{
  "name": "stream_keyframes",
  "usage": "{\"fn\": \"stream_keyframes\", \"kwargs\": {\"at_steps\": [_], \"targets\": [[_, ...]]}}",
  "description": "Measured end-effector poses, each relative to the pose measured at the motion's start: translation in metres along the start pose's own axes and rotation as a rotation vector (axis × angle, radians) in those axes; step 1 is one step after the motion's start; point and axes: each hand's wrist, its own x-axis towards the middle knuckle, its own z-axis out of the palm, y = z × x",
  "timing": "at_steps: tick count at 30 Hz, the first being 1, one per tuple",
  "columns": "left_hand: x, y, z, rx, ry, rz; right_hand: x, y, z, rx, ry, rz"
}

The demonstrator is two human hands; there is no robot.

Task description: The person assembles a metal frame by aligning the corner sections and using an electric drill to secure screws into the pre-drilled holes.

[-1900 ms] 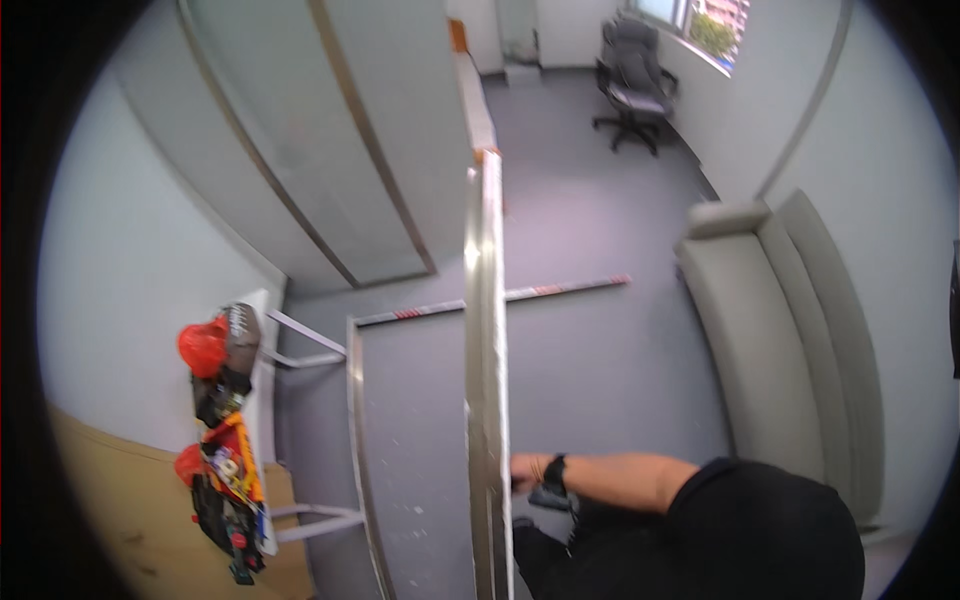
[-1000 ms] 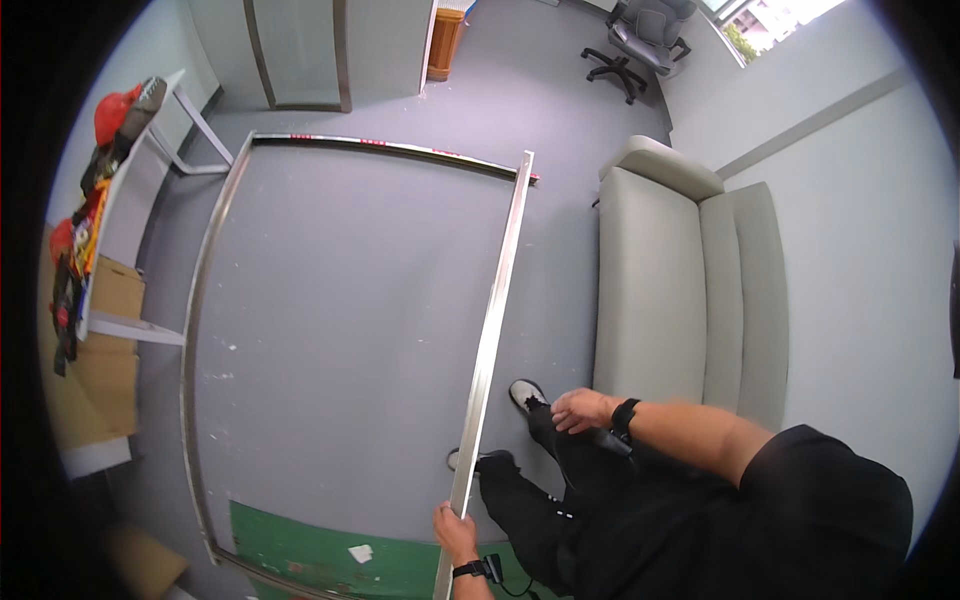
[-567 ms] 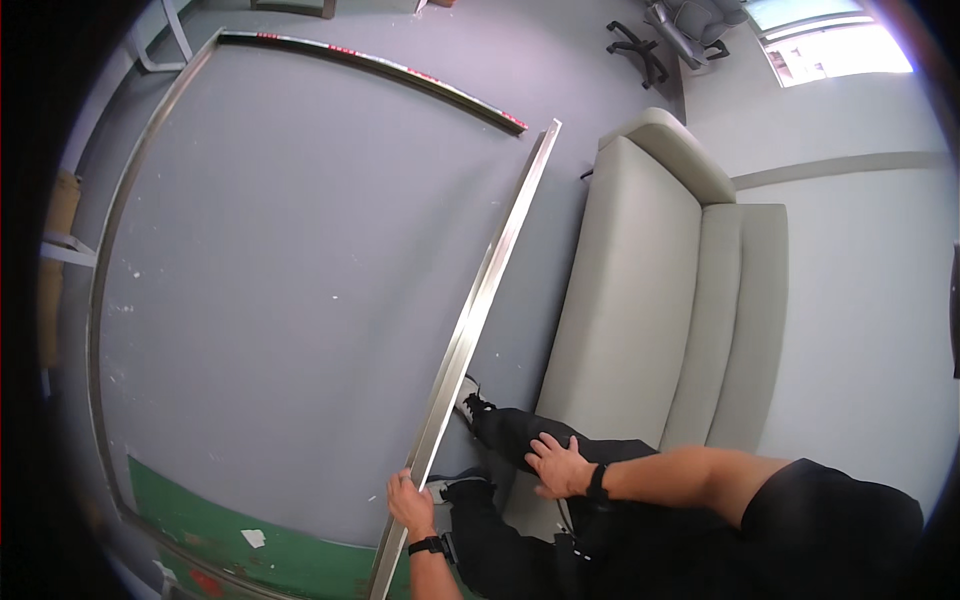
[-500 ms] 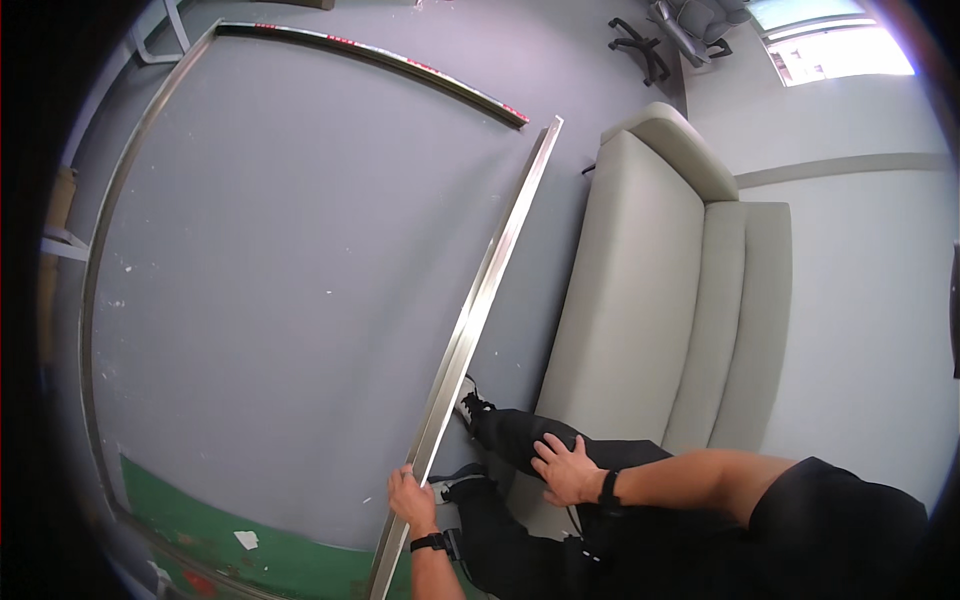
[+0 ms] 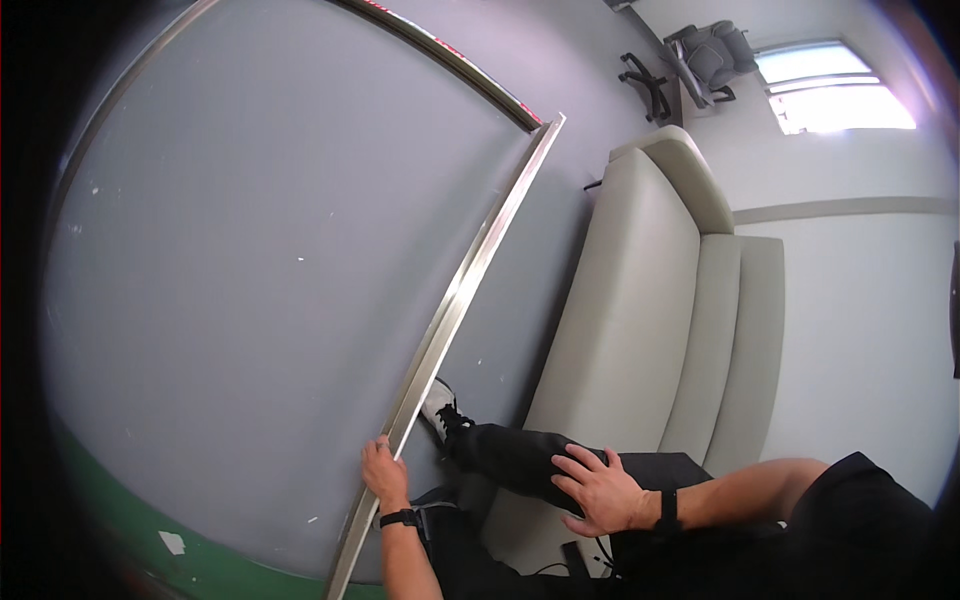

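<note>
A long silvery metal channel bar (image 5: 470, 280) runs from beside my left foot up to the far middle of the view. My left hand (image 5: 385, 475) is closed around its near part, fingers over the edge. At the bar's far end, a darker metal bar (image 5: 455, 58) with red and white strips along its top comes in at an angle; the two ends lie close together, and I cannot tell whether they touch. My right hand (image 5: 603, 492) rests on my dark-trousered knee with its fingers spread, holding nothing.
A thin metal frame side (image 5: 115, 85) curves along the left. A light beige sofa (image 5: 640, 300) stands to the right against a white wall. Beyond it is a grey office chair (image 5: 705, 60). Green flooring (image 5: 215, 555) with a white scrap (image 5: 172, 542) lies lower left.
The view has shifted. The gap between the long bar's far end and the striped bar has narrowed. My left hand keeps its hold; my right hand stays on my knee.
</note>
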Motion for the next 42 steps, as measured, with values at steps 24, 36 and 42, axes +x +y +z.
{"fn": "stream_keyframes", "kwargs": {"at_steps": [24,36,42], "targets": [[0.017,-0.046,0.076,-0.022,0.018,-0.075,0.01,0.002,0.006,-0.08,0.163,0.014],[0.024,-0.056,0.114,-0.128,0.118,-0.308,0.014,0.001,0.02,-0.014,0.292,-0.153],[0.027,-0.034,0.092,-0.162,0.055,-0.328,0.009,0.006,0.023,-0.089,0.207,-0.153]]}}
